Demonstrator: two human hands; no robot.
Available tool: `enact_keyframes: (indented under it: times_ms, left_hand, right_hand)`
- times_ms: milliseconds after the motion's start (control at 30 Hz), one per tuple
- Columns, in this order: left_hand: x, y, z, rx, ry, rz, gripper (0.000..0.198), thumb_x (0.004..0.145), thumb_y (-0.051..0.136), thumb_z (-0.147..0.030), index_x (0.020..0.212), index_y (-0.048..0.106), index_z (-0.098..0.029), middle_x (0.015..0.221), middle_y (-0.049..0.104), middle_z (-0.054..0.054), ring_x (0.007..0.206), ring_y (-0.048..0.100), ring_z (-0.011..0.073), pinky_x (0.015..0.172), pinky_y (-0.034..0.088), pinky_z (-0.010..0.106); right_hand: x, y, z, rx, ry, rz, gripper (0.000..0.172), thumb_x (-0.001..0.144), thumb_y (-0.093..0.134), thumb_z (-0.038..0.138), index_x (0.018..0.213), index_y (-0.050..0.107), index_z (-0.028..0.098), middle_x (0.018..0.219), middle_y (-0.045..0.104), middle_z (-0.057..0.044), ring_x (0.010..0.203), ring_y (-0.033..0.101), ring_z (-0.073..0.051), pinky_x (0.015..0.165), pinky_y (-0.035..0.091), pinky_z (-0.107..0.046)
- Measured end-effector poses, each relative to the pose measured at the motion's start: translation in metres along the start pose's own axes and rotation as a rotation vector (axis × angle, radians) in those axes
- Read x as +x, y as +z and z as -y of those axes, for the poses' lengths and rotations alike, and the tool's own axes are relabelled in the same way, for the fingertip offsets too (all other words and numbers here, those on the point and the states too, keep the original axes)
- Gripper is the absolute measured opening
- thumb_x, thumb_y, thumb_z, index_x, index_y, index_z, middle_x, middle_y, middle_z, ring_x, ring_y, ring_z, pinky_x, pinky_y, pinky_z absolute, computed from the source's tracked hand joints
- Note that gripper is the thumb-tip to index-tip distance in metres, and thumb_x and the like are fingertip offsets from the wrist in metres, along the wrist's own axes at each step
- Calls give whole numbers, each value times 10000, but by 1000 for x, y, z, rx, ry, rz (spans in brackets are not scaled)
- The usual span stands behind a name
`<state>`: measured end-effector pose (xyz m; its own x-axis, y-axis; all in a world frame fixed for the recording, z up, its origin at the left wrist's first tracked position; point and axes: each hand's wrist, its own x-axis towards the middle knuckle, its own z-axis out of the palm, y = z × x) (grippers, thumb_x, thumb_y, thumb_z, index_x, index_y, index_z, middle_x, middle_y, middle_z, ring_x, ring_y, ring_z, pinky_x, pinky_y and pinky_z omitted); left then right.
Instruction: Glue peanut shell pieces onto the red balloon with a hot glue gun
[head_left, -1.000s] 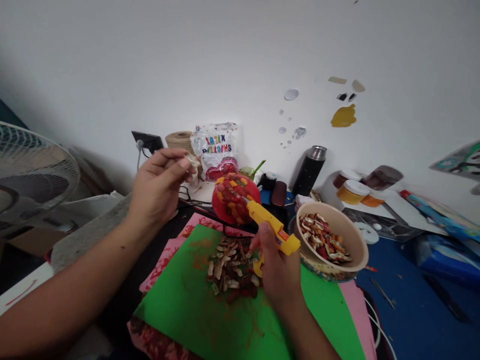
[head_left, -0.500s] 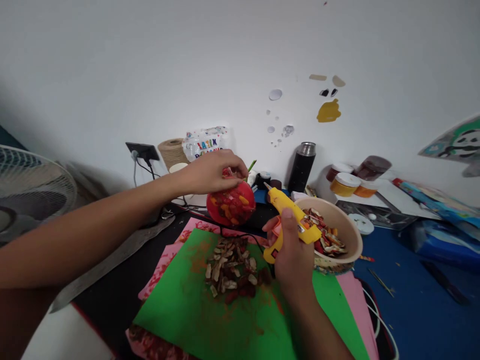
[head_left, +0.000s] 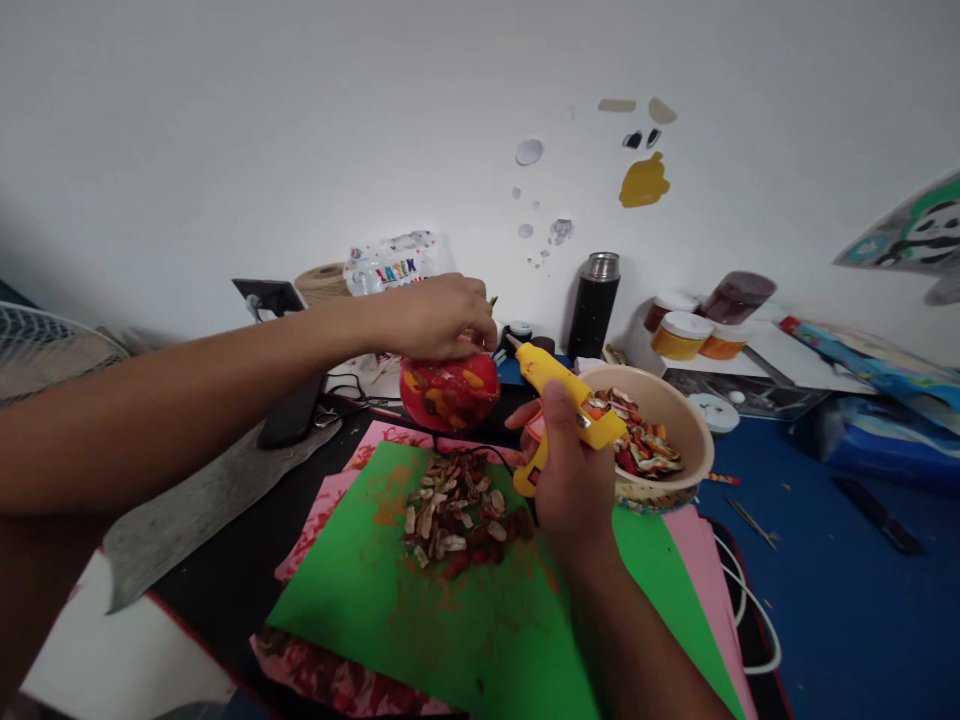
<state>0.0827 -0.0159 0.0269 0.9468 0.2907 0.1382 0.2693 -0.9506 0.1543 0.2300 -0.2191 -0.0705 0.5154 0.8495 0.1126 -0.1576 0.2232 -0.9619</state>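
My left hand [head_left: 454, 318] is closed over the top of a round red ball [head_left: 450, 393], which is covered in red and orange flat pieces. A short green tip [head_left: 492, 301] shows beside the fingers, and most of the ball's top is hidden. My right hand [head_left: 574, 470] grips a yellow hot glue gun [head_left: 562, 385], its nozzle pointing up and left, to the right of the ball. Below both hands, a heap of brown and red shell pieces [head_left: 454, 515] lies on a green sheet [head_left: 360, 600].
A cream bowl [head_left: 701, 440] of painted shell pieces stands right of the glue gun. Behind are a black flask [head_left: 595, 305], paint jars [head_left: 681, 335] and a twine roll [head_left: 321, 283]. A fan [head_left: 52, 345] is at far left. Pink sheets [head_left: 705, 570] lie under the green one.
The view has shifted slightly, so most things sit higher and a little further left. My left hand has turned somewhat over the red ball; the glue gun stays in my right hand.
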Motion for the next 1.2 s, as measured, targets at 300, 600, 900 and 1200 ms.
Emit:
enact_keyframes:
  times_ms: [300,600,900,1200]
  left_hand:
    - [6,-7,-4,77,-8,106,73,807,865,-239,814,848,-310,821,793,66,996,645,335,979,452,428]
    - [7,-2,0,51,8,93,165,750,866,-154,693,785,-285,750,751,69,929,636,323,958,450,427]
    - [4,-1,2,296,26,215,139,847,716,-228,783,828,-281,875,807,115,991,639,329,923,464,409]
    - [-2,-5,-13,461,-67,233,284,997,634,-193,1146,867,-255,1072,854,93,1122,687,305,957,477,385]
  right_hand:
    - [-1,0,0,-4,-6,36,669,918,721,836,682,768,211,557,521,31,528,479,-139,499,416,-289]
    - [-1,0,0,-8,-77,70,572,981,707,707,677,762,225,538,520,39,549,532,-148,556,459,-296]
    - [-1,-1,0,-24,-88,89,560,996,682,687,692,764,225,549,509,42,552,514,-146,554,442,-296]
    - [-3,0,0,5,-93,77,533,979,750,655,685,782,211,545,494,52,529,454,-128,573,446,-295]
